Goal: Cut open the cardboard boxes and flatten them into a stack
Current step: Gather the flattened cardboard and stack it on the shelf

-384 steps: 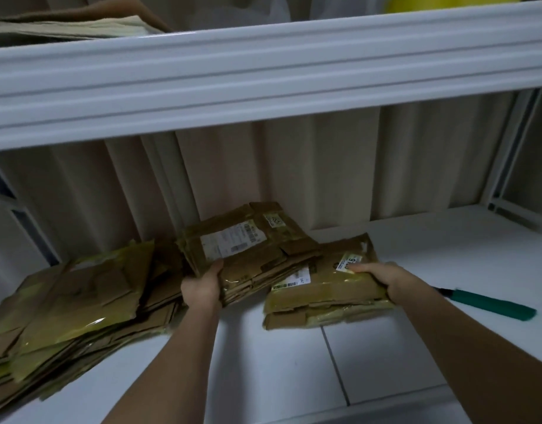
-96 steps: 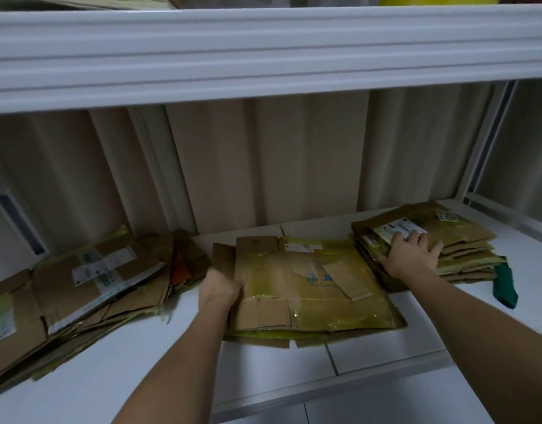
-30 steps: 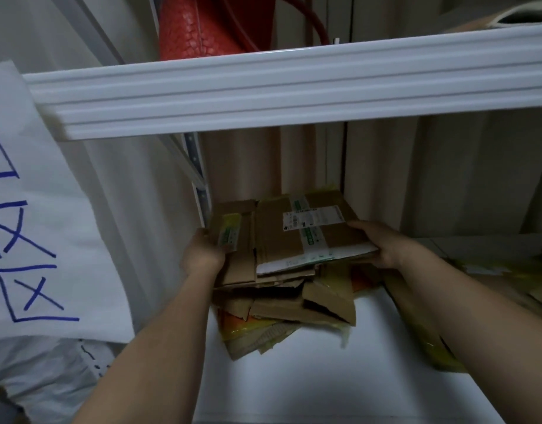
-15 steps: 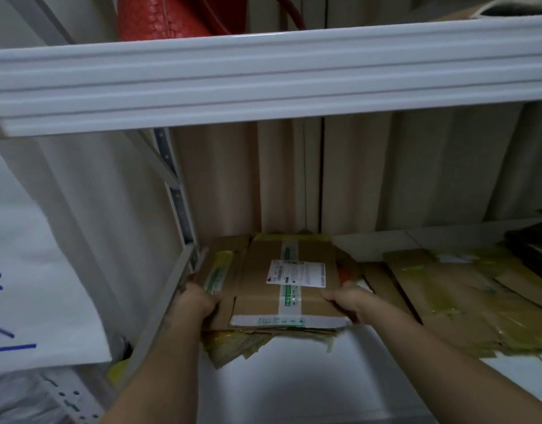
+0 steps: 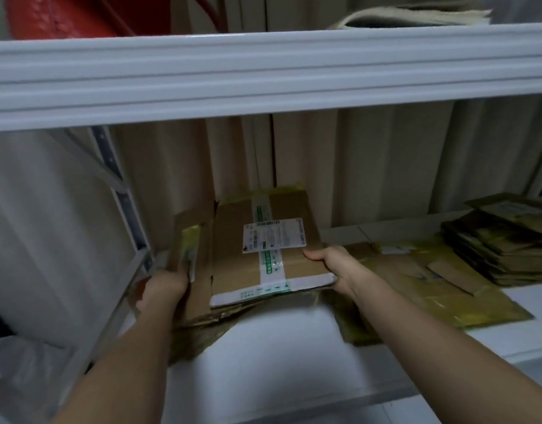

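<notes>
A stack of flattened brown cardboard boxes [image 5: 233, 240] sits at the left end of the white shelf [image 5: 279, 347]; its top sheet carries a white label and green tape. My left hand [image 5: 162, 289] grips the stack's left edge. My right hand [image 5: 334, 264] holds its right edge, thumb on top. A second flattened pile [image 5: 432, 286] with yellow tape lies to the right, and a third, thicker pile [image 5: 508, 249] sits at the far right. No cutter is visible.
The white upper shelf beam [image 5: 263, 75] crosses overhead, with a red object [image 5: 58, 16] and paper on top. A grey shelf upright [image 5: 126, 215] stands just left of the stack. Beige panels form the back wall.
The view has shifted right again. Both hands keep hold of the left stack, which looks squared up and slightly lifted at its front compared with half a second ago.
</notes>
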